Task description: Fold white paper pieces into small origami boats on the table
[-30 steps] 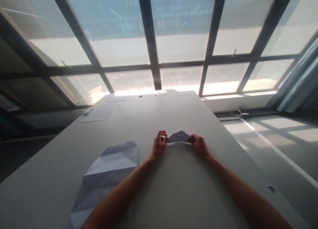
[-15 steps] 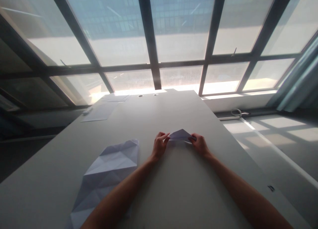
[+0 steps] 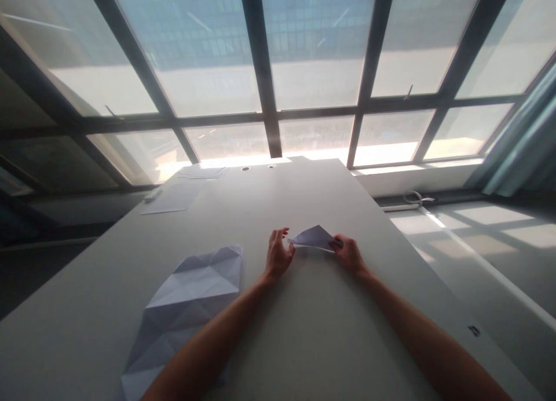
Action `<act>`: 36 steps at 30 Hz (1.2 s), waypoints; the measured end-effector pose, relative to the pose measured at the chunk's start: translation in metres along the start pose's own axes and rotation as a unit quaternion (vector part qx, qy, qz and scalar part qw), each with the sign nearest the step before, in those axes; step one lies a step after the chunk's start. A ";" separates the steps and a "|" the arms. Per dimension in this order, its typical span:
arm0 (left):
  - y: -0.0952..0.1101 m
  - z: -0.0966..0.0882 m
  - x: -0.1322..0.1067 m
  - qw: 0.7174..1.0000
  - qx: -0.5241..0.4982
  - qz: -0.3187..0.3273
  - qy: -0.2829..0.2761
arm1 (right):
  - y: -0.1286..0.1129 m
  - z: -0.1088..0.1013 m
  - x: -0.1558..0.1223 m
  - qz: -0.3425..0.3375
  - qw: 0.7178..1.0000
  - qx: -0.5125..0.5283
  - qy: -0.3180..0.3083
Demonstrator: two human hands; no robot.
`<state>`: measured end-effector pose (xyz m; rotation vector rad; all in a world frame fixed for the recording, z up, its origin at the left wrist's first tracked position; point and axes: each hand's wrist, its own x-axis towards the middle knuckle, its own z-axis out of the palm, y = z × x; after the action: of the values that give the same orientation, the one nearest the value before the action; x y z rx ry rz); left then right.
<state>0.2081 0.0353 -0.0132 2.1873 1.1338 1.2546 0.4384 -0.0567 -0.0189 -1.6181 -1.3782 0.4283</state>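
Holding a folded paper (image 3: 316, 237) by its right end

The paper has already been brought into a low peak, and its right end is pinched by the right hand (image 3: 348, 254). The left hand (image 3: 278, 256) is held spread, its thumb just beside or touching the left tip; which, cannot be told. How much folding is left cannot be judged. A larger creased sheet (image 3: 206, 276) has been opened out to the left, partly hidden by the left forearm. Both are carried by a white counter (image 3: 269, 207), where flat sheets (image 3: 174, 195) are laid near the far left corner. The room is lit through tall windows (image 3: 317, 53), flanked at right by a curtain (image 3: 516, 137).
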 end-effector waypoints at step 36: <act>0.011 -0.011 0.003 0.985 -0.067 -0.048 -0.149 | 0.002 -0.001 0.001 -0.014 1.000 0.016 -0.001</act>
<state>0.2050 0.0307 0.0016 2.1049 0.9910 0.8986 0.4405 -0.0557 -0.0200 -1.5702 -1.3878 0.4330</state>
